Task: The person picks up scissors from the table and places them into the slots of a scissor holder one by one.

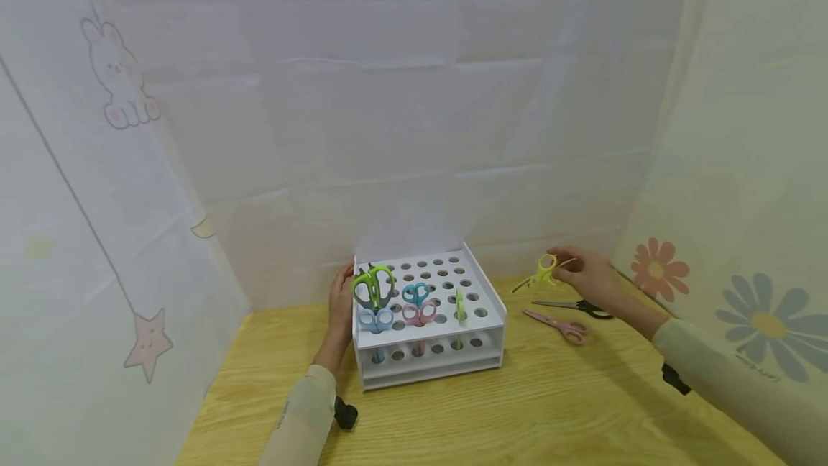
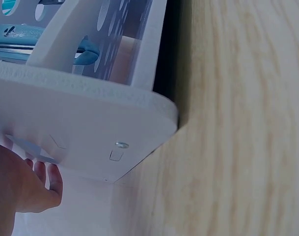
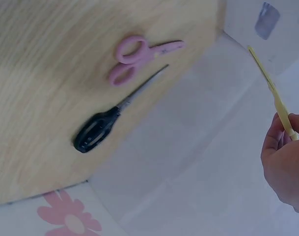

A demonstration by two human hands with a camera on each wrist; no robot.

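Observation:
My right hand (image 1: 585, 280) pinches a pair of yellow scissors (image 1: 542, 272) by a handle loop, held up above the table with the blades pointing left. In the right wrist view the yellow scissors (image 3: 276, 93) appear edge-on between thumb and fingers. My left hand (image 1: 341, 300) rests against the left side panel of a white rack (image 1: 430, 336) with rows of round holes. Seen from the left wrist, its fingers (image 2: 53, 184) lie beside a slot in that panel. Standing in the rack are large green scissors (image 1: 373, 288), light blue (image 1: 375, 320), teal (image 1: 416, 294), pink (image 1: 419, 313) and light green scissors (image 1: 460, 305).
On the wooden table (image 1: 479, 423), right of the rack, lie black-handled scissors (image 1: 591, 309) and pink scissors (image 1: 559, 326). White sheeting (image 1: 401, 128) stands behind the table, and patterned sheeting rises at both sides.

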